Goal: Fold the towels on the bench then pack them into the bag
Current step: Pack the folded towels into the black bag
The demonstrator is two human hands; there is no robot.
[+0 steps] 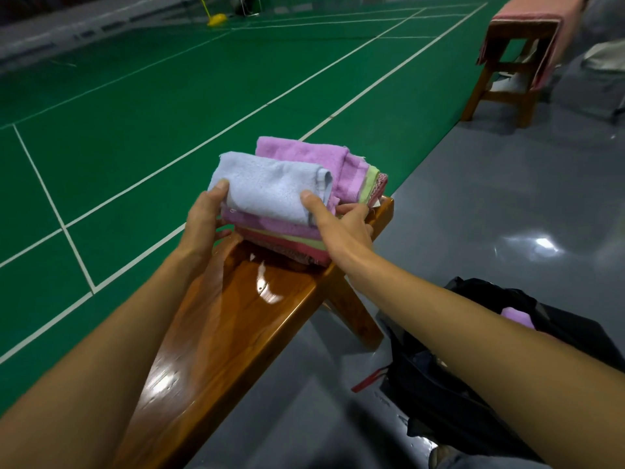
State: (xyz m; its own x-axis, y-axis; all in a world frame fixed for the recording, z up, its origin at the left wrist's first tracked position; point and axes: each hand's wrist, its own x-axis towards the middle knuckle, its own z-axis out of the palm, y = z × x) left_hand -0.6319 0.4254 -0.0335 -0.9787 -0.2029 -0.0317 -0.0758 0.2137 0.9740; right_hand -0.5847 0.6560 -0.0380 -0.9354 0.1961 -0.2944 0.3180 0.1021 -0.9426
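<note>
Towels: Your stack of folded towels [304,211] sits at the far end of the table [236,326], a pale blue towel [270,191] on top, a pink-violet one [304,155] beneath and behind it, then green, pink and dark red layers showing at the edges.
Left grip: Your left hand [204,218] clasps the stack's left side, thumb curled onto the blue towel, fingers tucked under the pile.
Right grip: Your right hand [341,221] clasps the right side, thumb pressed on the blue towel's near corner, fingers wrapped around the stack's edge.
Bag: A black bag [473,367] stands open on the floor to your right, just beside the table's leg, with a folded violet towel [517,318] visible inside.
Table: Glossy brown wood, narrow, catching light in bright streaks, its splayed leg planted on the grey floor [473,214].
Room: You face a green court [135,113] with white lines; a yellow base [216,20] stands at its far edge.
Far right: A second wooden bench [507,72], well apart from yours, carries a pink cloth [534,11] draped over its top.
</note>
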